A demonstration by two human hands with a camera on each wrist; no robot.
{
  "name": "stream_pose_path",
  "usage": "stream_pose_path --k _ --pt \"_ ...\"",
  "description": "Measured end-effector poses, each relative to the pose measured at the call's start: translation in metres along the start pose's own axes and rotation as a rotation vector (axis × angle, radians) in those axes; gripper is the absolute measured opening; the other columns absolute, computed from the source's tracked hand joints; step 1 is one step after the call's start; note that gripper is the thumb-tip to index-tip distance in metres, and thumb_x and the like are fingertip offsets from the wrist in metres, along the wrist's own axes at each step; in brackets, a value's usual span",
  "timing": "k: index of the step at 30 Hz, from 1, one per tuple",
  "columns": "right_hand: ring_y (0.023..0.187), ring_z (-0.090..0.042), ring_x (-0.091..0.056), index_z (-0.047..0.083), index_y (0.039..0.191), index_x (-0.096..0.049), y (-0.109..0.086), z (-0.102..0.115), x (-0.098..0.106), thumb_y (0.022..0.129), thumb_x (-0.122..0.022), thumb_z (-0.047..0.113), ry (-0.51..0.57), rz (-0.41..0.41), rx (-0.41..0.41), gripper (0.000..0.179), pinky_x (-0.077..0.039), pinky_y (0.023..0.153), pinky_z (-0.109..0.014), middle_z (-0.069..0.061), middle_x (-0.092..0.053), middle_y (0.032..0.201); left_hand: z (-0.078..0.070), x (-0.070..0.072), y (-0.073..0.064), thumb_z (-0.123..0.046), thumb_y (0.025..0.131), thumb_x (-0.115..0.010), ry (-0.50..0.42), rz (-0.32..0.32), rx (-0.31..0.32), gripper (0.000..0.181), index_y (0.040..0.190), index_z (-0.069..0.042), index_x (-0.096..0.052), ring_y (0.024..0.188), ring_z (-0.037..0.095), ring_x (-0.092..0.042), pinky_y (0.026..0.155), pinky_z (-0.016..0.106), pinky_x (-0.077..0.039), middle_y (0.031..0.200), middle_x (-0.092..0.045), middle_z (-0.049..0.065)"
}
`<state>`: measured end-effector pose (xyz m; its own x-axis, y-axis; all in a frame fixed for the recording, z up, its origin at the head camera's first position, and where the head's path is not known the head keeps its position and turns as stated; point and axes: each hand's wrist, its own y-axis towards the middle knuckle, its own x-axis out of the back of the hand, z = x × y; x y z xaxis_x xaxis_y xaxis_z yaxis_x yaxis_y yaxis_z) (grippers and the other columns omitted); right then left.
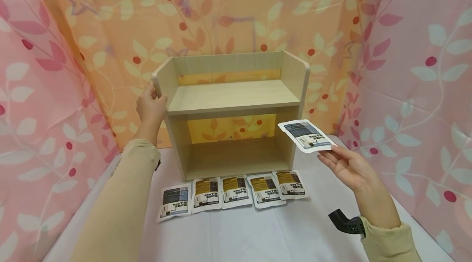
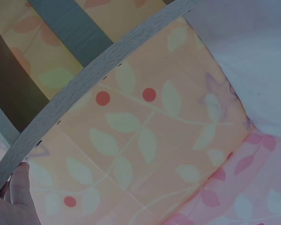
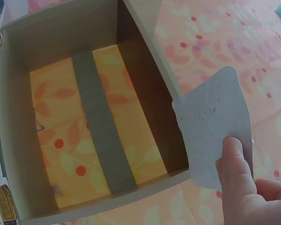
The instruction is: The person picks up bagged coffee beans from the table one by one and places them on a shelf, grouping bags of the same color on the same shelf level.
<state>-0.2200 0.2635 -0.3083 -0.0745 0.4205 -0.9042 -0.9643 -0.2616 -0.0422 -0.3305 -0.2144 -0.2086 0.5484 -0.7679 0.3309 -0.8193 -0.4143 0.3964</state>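
A small light-wood shelf [image 1: 236,95] with two tiers stands on the white-covered table. At its upper left side, my left hand [image 1: 152,104] grips the edge of the side panel between thumb and fingers. To the right of the shelf, my right hand [image 1: 348,168] pinches a white packet [image 1: 307,136] by its near corner, printed face up with a dark blue block. In the right wrist view the packet's plain back [image 3: 213,126] faces the camera, fingers against it.
Several packets lie in a row along the shelf's front: a blue-printed packet [image 1: 175,202] at the left, then yellow-printed ones such as this packet [image 1: 237,190]. Floral curtains [image 1: 221,12] hang behind and at both sides. The white tablecloth [image 1: 236,237] spreads in front.
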Motion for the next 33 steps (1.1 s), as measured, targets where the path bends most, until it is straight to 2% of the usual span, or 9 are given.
stream_pose_path --k 5,11,18,23,29,33 --pt "0.098 -0.041 -0.066 -0.001 0.116 -0.047 0.002 0.002 -0.006 0.100 -0.041 -0.004 0.005 0.025 0.006 0.018 -0.040 0.097 -0.049 -0.026 -0.066 0.106 -0.001 0.000 -0.002 -0.011 0.093 -0.057 0.004 -0.004 -0.001 0.061 0.150 -0.024 -0.039 0.130 0.024 -0.047 0.109 0.037 -0.033 0.137 -0.054 0.013" --pt "0.099 -0.043 -0.065 -0.009 0.106 -0.056 0.003 0.004 -0.014 0.101 -0.038 -0.004 0.028 0.090 -0.011 0.020 -0.044 0.095 -0.050 -0.029 -0.065 0.108 -0.001 0.001 -0.004 -0.011 0.093 -0.056 0.006 -0.005 0.006 0.061 0.150 -0.024 -0.039 0.130 0.023 -0.047 0.109 0.036 -0.033 0.138 -0.054 0.013" --pt "0.100 -0.043 -0.064 -0.008 0.109 -0.053 0.007 0.006 -0.022 0.100 -0.041 -0.005 0.023 0.065 0.003 0.015 -0.039 0.098 -0.050 -0.028 -0.065 0.108 -0.001 0.000 -0.001 -0.011 0.092 -0.055 0.002 -0.006 0.004 0.062 0.150 -0.025 -0.038 0.129 0.023 -0.048 0.108 0.036 -0.034 0.135 -0.056 0.014" --pt "0.099 -0.043 -0.065 -0.008 0.109 -0.053 0.010 0.007 -0.027 0.100 -0.039 -0.005 0.035 0.073 0.003 0.017 -0.040 0.098 -0.049 -0.029 -0.065 0.107 -0.002 -0.002 0.000 -0.009 0.093 -0.056 -0.006 0.002 -0.001 0.061 0.150 -0.023 -0.038 0.128 0.022 -0.049 0.107 0.035 -0.036 0.134 -0.057 0.014" --pt "0.096 -0.042 -0.066 -0.002 0.122 -0.043 0.017 0.007 -0.038 0.099 -0.042 -0.006 0.041 0.017 0.019 0.023 -0.040 0.098 -0.048 -0.028 -0.066 0.105 -0.002 -0.003 0.000 -0.010 0.093 -0.056 -0.015 0.019 0.002 0.062 0.151 -0.023 -0.035 0.130 0.022 -0.046 0.107 0.034 -0.035 0.139 -0.053 0.012" --pt "0.095 -0.043 -0.066 0.000 0.126 -0.038 0.024 0.005 -0.046 0.099 -0.041 -0.006 0.038 0.009 0.015 0.028 -0.041 0.098 -0.048 -0.029 -0.066 0.104 -0.001 0.000 -0.001 -0.010 0.093 -0.056 -0.024 0.011 0.008 0.062 0.150 -0.025 -0.036 0.131 0.021 -0.046 0.108 0.034 -0.035 0.140 -0.052 0.011"
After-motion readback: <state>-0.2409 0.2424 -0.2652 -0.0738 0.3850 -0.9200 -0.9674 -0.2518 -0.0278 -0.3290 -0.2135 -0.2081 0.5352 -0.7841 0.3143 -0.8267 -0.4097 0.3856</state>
